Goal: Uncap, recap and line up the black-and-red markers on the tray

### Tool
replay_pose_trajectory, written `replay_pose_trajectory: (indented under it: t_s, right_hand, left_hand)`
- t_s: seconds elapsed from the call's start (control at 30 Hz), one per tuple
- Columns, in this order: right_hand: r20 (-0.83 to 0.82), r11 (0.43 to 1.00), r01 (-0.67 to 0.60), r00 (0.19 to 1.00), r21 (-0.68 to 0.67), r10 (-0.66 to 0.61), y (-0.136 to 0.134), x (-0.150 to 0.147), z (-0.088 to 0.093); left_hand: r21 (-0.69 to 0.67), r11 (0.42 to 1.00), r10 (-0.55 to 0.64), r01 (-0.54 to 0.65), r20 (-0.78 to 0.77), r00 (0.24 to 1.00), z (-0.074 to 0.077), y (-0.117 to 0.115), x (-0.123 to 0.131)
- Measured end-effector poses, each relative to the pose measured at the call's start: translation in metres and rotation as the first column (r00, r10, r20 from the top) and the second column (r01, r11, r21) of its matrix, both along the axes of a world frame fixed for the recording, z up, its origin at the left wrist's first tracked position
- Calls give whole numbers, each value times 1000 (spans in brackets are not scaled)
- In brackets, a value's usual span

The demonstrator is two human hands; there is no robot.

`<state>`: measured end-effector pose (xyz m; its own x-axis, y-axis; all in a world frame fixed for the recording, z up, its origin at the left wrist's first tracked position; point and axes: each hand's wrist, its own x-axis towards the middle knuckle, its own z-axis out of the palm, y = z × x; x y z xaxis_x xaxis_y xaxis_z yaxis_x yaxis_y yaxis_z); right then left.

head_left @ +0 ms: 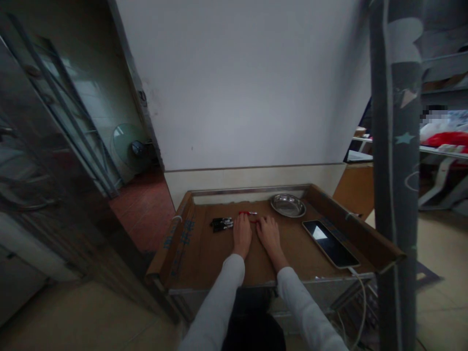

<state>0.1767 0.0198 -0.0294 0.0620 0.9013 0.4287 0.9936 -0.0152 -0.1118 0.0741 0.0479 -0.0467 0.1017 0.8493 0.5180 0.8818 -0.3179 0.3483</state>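
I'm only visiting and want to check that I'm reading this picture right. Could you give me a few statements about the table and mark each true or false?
1. The left hand and right hand both lie flat on the brown table top. True.
2. The metal dish sits at the near edge. False: it sits at the far end, beyond the hands.
3. The tablet lies right of the hands, screen up. True.
4. The black objects lie right of the dish. False: they lie left of the left hand.
5. A small red thing lies by the fingertips. True.
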Motion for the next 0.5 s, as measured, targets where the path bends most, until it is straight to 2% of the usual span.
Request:
replay_pose_trajectory:
  t_s: [0.23, 0.5]
  right_hand:
    - [18, 1000, 11, 1000, -1, -11, 2, 2, -3]
    - [13, 1000, 16, 1000, -19, -16, 2, 3, -3]
  left_hand:
    - [-2, 999, 50, -50, -55, 997, 1, -2, -1]
    - [-42, 999, -27, 24, -80, 996, 1, 0, -2]
